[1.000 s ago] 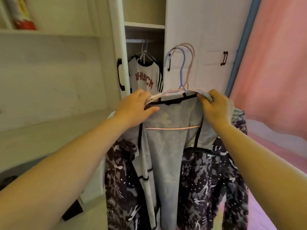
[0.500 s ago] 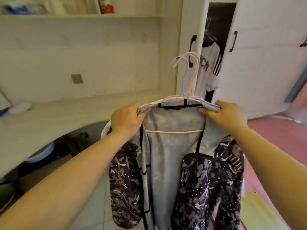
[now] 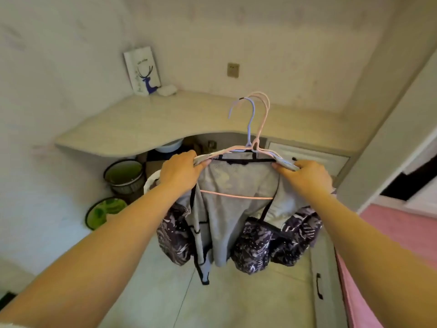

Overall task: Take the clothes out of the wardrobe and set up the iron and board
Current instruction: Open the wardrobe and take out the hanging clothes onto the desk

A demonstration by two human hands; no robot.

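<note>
A grey-lined jacket (image 3: 236, 209) with a dark patterned outside hangs on pink and blue hangers (image 3: 255, 129), held out in front of me above the floor. My left hand (image 3: 182, 174) grips the left shoulder of the hangers and jacket. My right hand (image 3: 307, 176) grips the right shoulder the same way. The hanger hooks stand free in the air. The wardrobe shows only as a sliver at the right edge (image 3: 411, 183). No iron or board is in view.
A curved pale desk (image 3: 142, 124) runs along the wall, with a white deer-print bag (image 3: 143, 72) on it. Under it stand a basket bin (image 3: 125, 178), a green lid (image 3: 106, 211) and a white basin (image 3: 169, 146). A pink bed (image 3: 390, 233) is at right.
I have turned left and away from the wardrobe, carrying the jacket on its hangers with both hands. The view now faces the desk corner and looks further down.
</note>
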